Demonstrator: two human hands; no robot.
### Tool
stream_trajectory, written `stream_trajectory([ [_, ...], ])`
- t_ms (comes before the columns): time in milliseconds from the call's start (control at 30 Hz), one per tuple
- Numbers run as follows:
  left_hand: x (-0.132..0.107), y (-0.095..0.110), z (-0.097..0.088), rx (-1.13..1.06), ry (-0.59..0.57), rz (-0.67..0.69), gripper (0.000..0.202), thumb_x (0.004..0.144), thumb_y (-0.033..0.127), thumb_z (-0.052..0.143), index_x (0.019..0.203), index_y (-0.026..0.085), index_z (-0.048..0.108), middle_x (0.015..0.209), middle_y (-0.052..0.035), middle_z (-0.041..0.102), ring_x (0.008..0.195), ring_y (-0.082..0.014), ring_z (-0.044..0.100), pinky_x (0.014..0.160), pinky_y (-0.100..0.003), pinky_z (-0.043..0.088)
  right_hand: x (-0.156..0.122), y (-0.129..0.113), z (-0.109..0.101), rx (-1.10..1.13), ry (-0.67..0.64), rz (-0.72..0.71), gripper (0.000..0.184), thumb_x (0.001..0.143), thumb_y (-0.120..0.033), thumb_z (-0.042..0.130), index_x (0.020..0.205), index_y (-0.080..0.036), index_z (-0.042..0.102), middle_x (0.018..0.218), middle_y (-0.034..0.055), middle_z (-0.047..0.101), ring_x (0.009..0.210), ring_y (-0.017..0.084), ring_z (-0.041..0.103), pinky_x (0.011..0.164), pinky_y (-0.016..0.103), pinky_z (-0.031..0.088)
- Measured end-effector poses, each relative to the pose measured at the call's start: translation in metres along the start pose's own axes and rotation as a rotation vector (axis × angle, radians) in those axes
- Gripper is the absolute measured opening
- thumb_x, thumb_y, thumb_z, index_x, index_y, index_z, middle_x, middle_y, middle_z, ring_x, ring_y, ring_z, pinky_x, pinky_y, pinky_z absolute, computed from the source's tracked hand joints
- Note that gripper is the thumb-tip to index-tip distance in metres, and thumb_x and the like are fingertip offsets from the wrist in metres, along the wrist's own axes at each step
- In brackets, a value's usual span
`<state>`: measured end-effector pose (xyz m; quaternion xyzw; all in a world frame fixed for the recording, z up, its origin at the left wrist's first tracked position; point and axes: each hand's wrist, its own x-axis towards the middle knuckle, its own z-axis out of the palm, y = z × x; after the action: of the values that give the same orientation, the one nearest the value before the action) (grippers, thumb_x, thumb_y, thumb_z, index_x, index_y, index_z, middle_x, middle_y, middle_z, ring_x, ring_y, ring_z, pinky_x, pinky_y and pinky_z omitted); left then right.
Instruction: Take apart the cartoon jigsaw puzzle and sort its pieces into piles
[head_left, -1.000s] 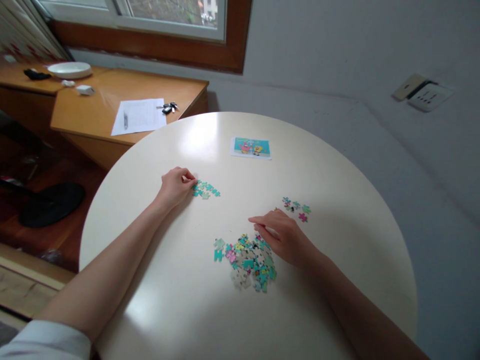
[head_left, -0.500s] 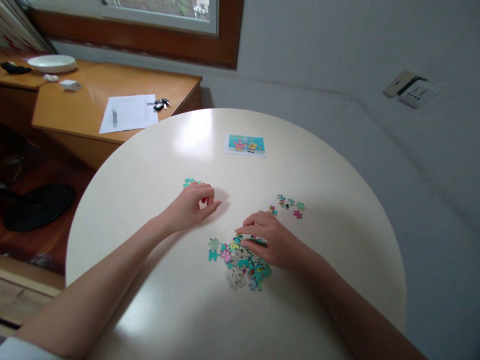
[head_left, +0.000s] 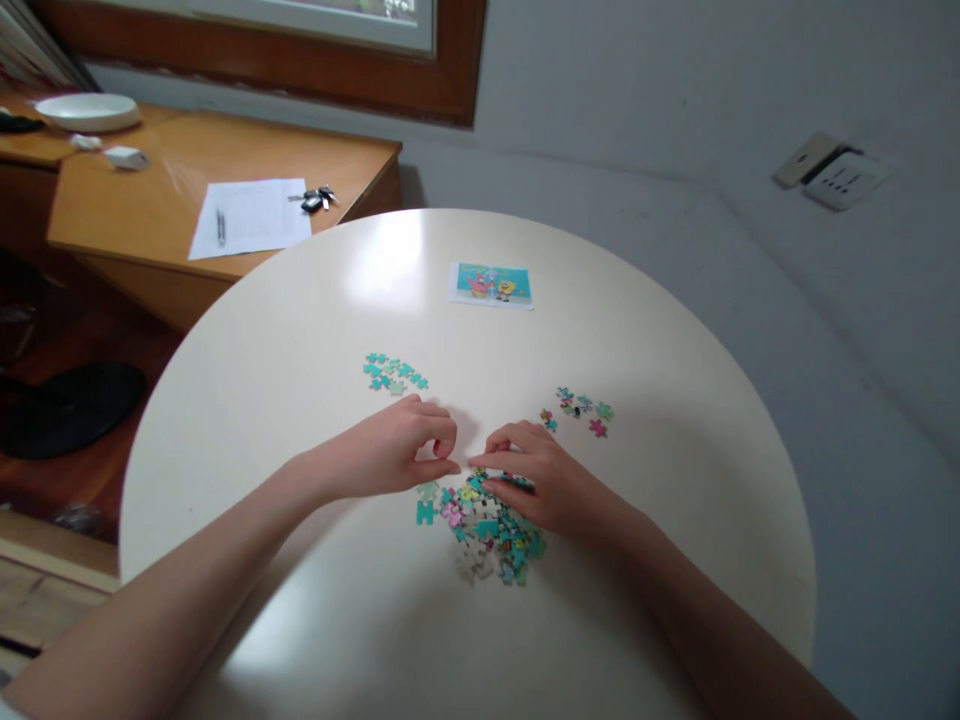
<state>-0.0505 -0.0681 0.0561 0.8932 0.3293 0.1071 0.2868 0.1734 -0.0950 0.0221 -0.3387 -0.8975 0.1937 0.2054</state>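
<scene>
A heap of jigsaw puzzle pieces (head_left: 487, 527) in teal, pink, yellow and grey lies on the round white table (head_left: 645, 600). My left hand (head_left: 409, 445) hovers just up and left of the heap, its fingers curled and the thumb apart from them. Between them I see nothing. Over the heap's upper right side rests my right hand (head_left: 536, 475), thumb and index finger spread, with pieces showing in the gap. A group of mostly teal pieces (head_left: 394, 372) lies beyond my left hand. Several mixed pieces (head_left: 581, 407) lie scattered beyond my right hand.
A small cartoon picture card (head_left: 492, 284) lies toward the table's far edge. On a wooden desk (head_left: 262, 150) at the left are a sheet of paper (head_left: 259, 215), keys (head_left: 319, 199) and a white dish (head_left: 88, 112). A wall with a socket (head_left: 844, 180) stands at the right.
My left hand has moved from the teal group right and nearer, toward the heap, uncovering that group. My right hand has stayed over the heap. The view has shifted slightly.
</scene>
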Motion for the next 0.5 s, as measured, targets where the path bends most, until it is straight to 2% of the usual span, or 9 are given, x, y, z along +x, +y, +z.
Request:
stream_trajectory([
  [167,-0.0009,0.0025,-0.0013,0.028,-0.033,0.014,0.023,0.084,0.030,0.053,0.064,0.017,0.053,0.068,0.0002,0.056,0.067,-0.0125,0.048,0.076,-0.030,0.036,-0.0004,0.0002,0.0001,0.007,0.005,-0.002,0.015,0.081,-0.018,0.059,0.093,-0.021,0.068,0.089,0.0064,0.061,0.083,0.017,0.054,0.078,0.032,0.042],
  [500,-0.0021,-0.0006,-0.0052,0.010,-0.176,0.027,0.012,0.078,0.029,0.061,0.071,0.019,0.060,0.070,0.0002,0.059,0.068,-0.0139,0.051,0.070,-0.028,0.035,0.0006,-0.0031,-0.0035,0.060,-0.032,0.078,0.006,0.080,-0.017,0.060,0.084,-0.019,0.063,0.090,0.0062,0.060,0.087,0.017,0.055,0.081,0.032,0.042],
])
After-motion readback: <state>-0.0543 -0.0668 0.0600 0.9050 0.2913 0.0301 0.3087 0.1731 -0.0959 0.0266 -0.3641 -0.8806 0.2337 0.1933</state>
